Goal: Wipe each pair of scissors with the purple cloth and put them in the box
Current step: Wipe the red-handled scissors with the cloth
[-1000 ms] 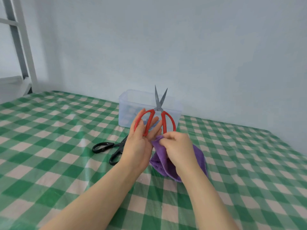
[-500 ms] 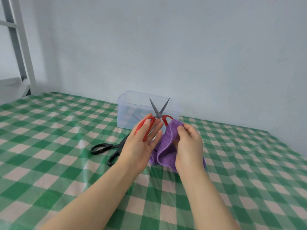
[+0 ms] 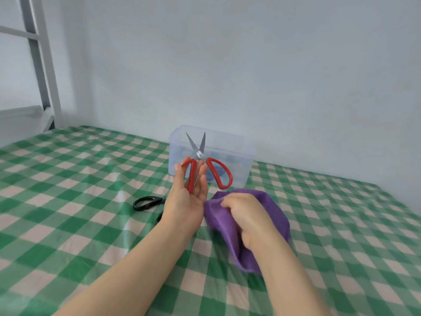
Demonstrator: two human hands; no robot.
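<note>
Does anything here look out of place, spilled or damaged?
Nothing spilled or damaged. One thing to note: the left hand holds the red scissors upright with the blades spread and points up, while the right hand grips the purple cloth lower, off them. The black scissors lie flat on the table.

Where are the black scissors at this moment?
In the head view the black scissors lie on the checked tablecloth, just left of the left hand and partly hidden behind it.

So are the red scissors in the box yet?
No, the left hand holds the red scissors up in the air, outside the box.
</note>
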